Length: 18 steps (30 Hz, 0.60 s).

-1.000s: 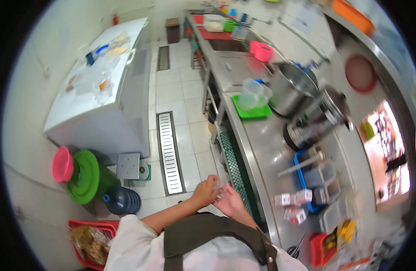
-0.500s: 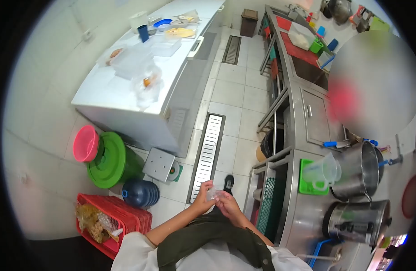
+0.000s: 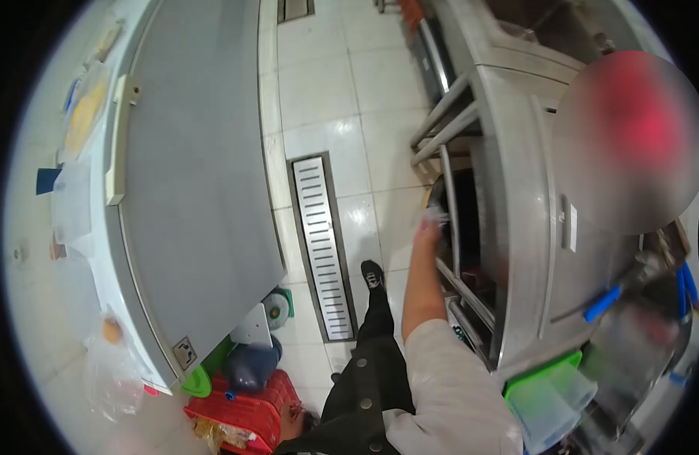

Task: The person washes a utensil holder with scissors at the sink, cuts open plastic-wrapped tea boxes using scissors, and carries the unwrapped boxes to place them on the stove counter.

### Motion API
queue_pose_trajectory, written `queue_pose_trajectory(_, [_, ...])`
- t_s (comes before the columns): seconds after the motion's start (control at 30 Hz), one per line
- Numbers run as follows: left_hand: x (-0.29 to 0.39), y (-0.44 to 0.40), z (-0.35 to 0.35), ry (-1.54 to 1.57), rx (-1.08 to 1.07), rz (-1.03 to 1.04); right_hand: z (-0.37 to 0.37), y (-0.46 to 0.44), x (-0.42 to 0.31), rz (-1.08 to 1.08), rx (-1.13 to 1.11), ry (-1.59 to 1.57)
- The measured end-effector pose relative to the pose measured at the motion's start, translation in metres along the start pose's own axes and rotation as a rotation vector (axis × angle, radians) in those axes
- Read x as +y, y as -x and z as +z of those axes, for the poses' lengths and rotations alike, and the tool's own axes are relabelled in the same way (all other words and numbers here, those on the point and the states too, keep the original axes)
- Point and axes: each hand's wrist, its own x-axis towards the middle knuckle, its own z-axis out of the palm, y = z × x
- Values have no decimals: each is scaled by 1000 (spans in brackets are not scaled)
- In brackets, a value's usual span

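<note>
My right hand [image 3: 427,230] is stretched out at the end of my straight arm, closed on a crumpled piece of clear plastic [image 3: 436,215]. It is at the opening of a black-lined bin [image 3: 461,199], which stands under the steel counter behind its rails. Motion blurs the fingers. Low by my left side, my left hand [image 3: 292,422] is beside the red crate [image 3: 247,409]; its fingers are small and partly hidden, and whether it touches the crate does not show. Bagged items [image 3: 226,434] lie in the crate.
A white chest freezer [image 3: 205,174] runs along the left, with plastic bags [image 3: 110,371] on top. The steel counter [image 3: 520,205] bounds the right. Between them runs a floor drain [image 3: 319,250]. A blue water jug [image 3: 251,369] and a scale [image 3: 276,311] stand by the freezer.
My hands, together before, are now apart. The right has reached forward to the bin with the plastic; the left has dropped back beside the crate. My view has tilted down and moved forward.
</note>
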Motion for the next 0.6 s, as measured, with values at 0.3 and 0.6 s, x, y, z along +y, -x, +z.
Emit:
queue_pose_trajectory(0.3, [62, -47, 16, -10, -100, -149, 31, -16, -25, -283, 520, 682])
queue_pose_trajectory(0.6, [83, -82, -28, 54, -116, 40, -81, -67, -24, -257, 292, 940])
